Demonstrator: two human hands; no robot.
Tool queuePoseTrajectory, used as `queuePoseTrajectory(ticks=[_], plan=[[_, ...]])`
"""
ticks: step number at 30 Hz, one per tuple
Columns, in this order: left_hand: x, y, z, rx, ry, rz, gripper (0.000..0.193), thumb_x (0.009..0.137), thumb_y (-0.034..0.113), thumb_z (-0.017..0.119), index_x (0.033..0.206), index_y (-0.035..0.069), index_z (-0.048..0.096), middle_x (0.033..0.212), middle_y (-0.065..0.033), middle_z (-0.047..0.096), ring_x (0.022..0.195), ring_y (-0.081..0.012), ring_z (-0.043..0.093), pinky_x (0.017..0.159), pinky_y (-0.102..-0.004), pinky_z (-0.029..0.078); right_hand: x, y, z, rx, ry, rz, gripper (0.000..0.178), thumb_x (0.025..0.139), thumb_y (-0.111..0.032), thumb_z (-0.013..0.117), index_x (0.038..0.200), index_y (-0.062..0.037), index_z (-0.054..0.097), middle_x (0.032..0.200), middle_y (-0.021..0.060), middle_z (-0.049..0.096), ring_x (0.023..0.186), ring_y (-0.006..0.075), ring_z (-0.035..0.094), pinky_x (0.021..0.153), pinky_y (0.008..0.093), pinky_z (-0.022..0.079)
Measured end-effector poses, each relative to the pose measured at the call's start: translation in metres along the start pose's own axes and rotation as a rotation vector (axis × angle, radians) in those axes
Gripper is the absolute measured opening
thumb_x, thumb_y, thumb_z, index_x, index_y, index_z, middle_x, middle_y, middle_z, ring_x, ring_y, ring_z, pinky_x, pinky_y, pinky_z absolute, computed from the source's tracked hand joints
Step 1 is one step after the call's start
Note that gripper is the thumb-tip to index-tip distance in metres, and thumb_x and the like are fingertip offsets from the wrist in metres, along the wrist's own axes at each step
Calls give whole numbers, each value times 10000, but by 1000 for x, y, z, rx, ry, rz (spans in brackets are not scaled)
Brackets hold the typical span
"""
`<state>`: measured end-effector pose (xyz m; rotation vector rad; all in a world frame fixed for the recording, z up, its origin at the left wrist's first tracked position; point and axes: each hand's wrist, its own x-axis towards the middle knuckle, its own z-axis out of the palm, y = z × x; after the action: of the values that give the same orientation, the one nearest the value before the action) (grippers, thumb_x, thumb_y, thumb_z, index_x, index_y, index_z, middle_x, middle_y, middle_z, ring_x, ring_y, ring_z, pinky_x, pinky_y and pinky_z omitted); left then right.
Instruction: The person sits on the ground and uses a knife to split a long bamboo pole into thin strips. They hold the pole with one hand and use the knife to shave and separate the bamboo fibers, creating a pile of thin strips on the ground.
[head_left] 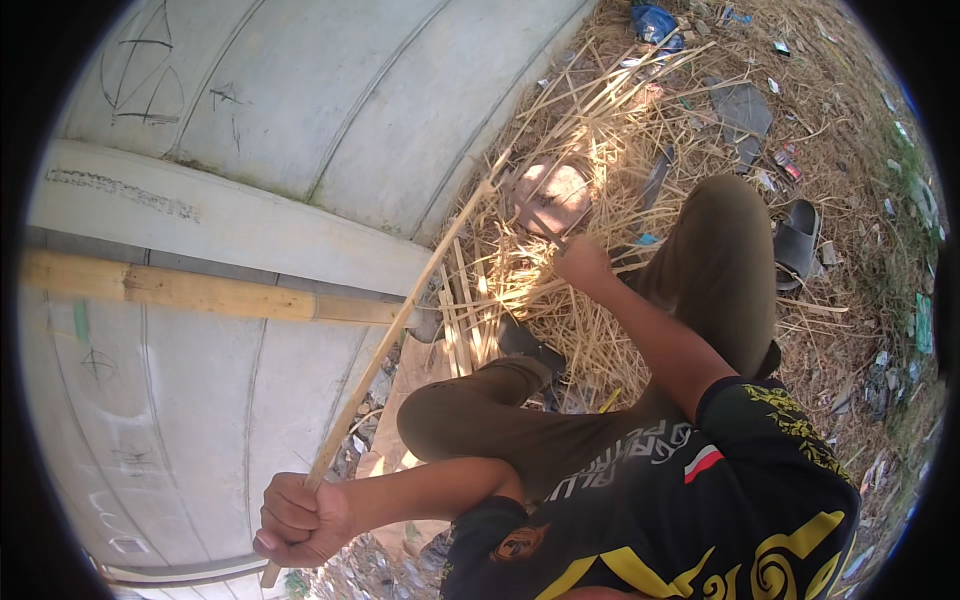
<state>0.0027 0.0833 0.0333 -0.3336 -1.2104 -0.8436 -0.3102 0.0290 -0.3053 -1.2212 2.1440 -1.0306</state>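
Strip (386, 345) in L hand (308, 520), nr wall (365, 150)

The right hand (583, 265) hides one end of the dark tool (540, 222) — bamboo pole (180, 288) cut off left.

And there's the pale panelled wall (370, 100) filling the left, dark scribbles (140, 75) marking it, a long pale beam (230, 222) running across; over right, dry brown ground (835, 95) dotted with litter (788, 163), green grass (905, 165) beyond, sunlight landing in bright patches

Grey sandal (795, 250), blue plastic (652, 24), pale panelled wall (290, 90).
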Motion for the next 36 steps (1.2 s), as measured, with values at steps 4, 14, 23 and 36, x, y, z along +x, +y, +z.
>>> queuePoseTrajectory(ticks=[4, 14, 23, 36], plan=[[-2, 3, -10, 94, 121, -2, 429, 910, 1, 473, 562, 171, 289, 410, 94, 164, 352, -58, 74, 385, -260, 81, 11, 18, 17, -34, -78, 170, 227, 791, -216, 686, 758, 5, 648, 685, 194, 657, 668, 312, 677, 606, 441, 516], [0, 8, -26, -57, 14, 15, 461, 897, 0, 478, 567, 190, 219, 411, 92, 156, 368, -60, 88, 411, -265, 92, -5, -38, -1, 175, 44, -122, 242, 784, -272, 711, 833, -37, 687, 609, 117, 639, 552, 242, 657, 554, 397, 507], [-12, 27, -8, -172, -30, 81, 445, 872, 12, 477, 555, 209, 235, 394, 101, 180, 341, -19, 123, 394, -235, 92, 21, -12, -43, 3, 94, 46, 238, 749, -247, 690, 906, -73, 726, 745, 120, 697, 754, 288, 698, 658, 403, 537], [-12, 56, -4, -220, -66, 66, 435, 859, 28, 487, 544, 205, 243, 389, 111, 202, 336, -2, 141, 399, -222, 90, 18, -17, -18, 658, -257, 250, 390, 773, -202, 734, 1030, 80, 651, 699, 145, 652, 596, 272, 642, 554, 375, 510]])
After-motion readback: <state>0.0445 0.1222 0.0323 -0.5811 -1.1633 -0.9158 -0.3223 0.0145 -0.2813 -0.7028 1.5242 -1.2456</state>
